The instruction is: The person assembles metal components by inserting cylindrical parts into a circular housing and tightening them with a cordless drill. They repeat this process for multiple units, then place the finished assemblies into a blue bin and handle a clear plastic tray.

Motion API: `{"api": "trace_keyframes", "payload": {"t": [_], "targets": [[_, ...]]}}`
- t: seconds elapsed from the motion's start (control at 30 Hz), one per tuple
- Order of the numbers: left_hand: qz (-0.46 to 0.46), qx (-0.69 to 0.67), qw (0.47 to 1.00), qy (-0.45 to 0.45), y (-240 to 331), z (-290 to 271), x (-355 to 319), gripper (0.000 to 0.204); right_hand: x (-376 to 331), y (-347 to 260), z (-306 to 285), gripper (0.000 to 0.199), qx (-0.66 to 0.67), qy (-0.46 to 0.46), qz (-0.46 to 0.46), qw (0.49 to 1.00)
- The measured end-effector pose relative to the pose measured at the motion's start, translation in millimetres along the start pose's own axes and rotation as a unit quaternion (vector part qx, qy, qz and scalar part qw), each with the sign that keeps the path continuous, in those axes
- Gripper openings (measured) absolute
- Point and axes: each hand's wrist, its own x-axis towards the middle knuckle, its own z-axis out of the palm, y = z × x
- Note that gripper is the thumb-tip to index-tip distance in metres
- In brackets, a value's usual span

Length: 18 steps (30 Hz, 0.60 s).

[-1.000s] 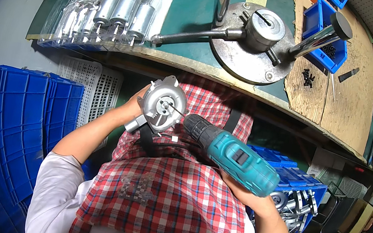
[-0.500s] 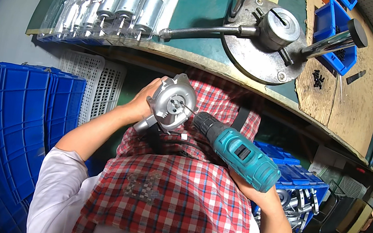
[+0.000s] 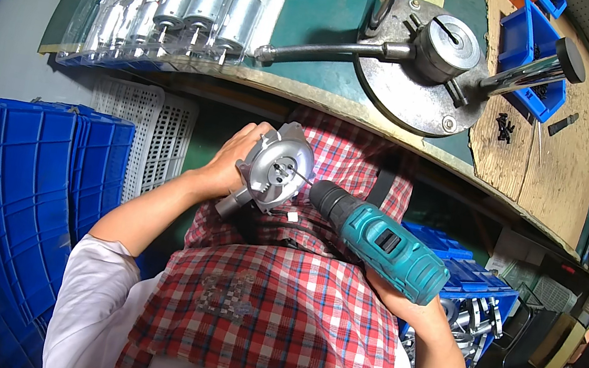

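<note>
Below bench edge, left hand (image 3: 231, 166) clamps round metal housing (image 3: 277, 173) by rim; likely heavy, rigid, slick. Right hand (image 3: 407, 300) grips teal drill (image 3: 378, 241), bit on housing face.

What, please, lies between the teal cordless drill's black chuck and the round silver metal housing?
Only the drill's thin bit, tip on the round silver metal housing, in the head view.

Your left hand (image 3: 231, 166) holds the round housing (image 3: 274, 173) below the counter (image 3: 316, 8) edge, with the drill (image 3: 378, 241) in your right hand (image 3: 410, 309) to its right, bit touching it. On the counter, the motors (image 3: 199, 8) lie left of the disc fixture (image 3: 423, 69); stacked crates (image 3: 28, 194) stand at your left.
</note>
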Motion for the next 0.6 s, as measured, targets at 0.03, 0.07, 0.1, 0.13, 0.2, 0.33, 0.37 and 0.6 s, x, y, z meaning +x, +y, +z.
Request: {"api": "trace_keyframes", "payload": {"t": [0.03,0.07,0.1,0.13,0.2,0.33,0.37,0.6], "targets": [[0.0,-0.007,1.0,-0.003,-1,0,0,0.048,-2,1,1,0.033,-0.007,-0.007,-0.006,1.0],[-0.001,-0.013,1.0,-0.005,-1,-1,0,0.049,-4,2,1,0.032,-0.014,-0.015,-0.013,1.0],[-0.005,-0.013,1.0,-0.006,1,-2,0,0.046,-6,2,0,0.03,-0.012,-0.016,-0.011,1.0],[-0.009,-0.014,1.0,-0.007,6,-3,1,0.043,-8,1,-3,0.029,-0.01,-0.018,-0.01,1.0],[-0.017,-0.03,0.999,0.0,2,-2,1,0.041,-8,-7,-7,0.026,0.005,-0.009,-0.019,1.0],[-0.035,-0.024,0.999,-0.003,-2,1,2,0.042,-5,-12,-8,0.032,0.0,-0.015,-0.054,0.998],[-0.03,-0.027,0.999,-0.002,-4,1,2,0.041,-3,-12,-7,0.032,0.003,-0.012,-0.048,0.999],[-0.042,-0.03,0.998,-0.019,8,-6,6,0.041,4,-2,-2,0.036,0.018,-0.014,-0.041,0.999]]}}
